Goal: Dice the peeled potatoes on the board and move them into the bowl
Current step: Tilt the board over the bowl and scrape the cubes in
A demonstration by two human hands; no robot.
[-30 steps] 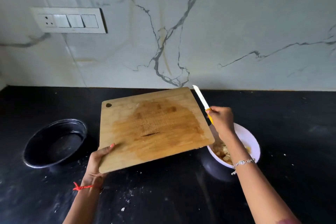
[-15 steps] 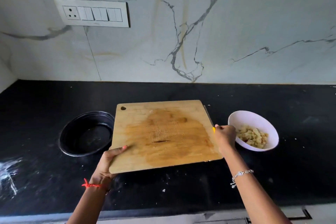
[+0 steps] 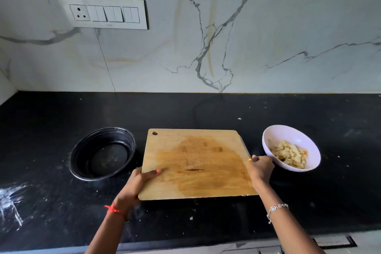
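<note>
Head view.

- Cutting board (image 3: pixel 195 163): wooden, centre of the black countertop (image 3: pixel 206 109), bare, damp stain mid-surface. Whether it rests fully on the counter cannot be told.
- Left hand (image 3: pixel 140 181): grasps the board at 8 o'clock, thumb on top.
- Right hand (image 3: pixel 260 169): at the board's 3 o'clock edge, clenched round a knife (image 3: pixel 244 146), yellow handle tip showing, blade lying along that edge.
- White bowl (image 3: pixel 274 136): 3 o'clock of the board, near the right hand, holding diced potato (image 3: pixel 290 153).
- Step, as judged: transfer looks finished; no whole potato in view. Next move calls for releasing board and knife.
- Surroundings: black dish (image 3: pixel 132 142) at 9 o'clock, just beside the board; switch plate (image 3: pixel 105 12) on the wall at 11 o'clock; white smear (image 3: pixel 10 198) at 8 o'clock. Nothing obstructs.
</note>
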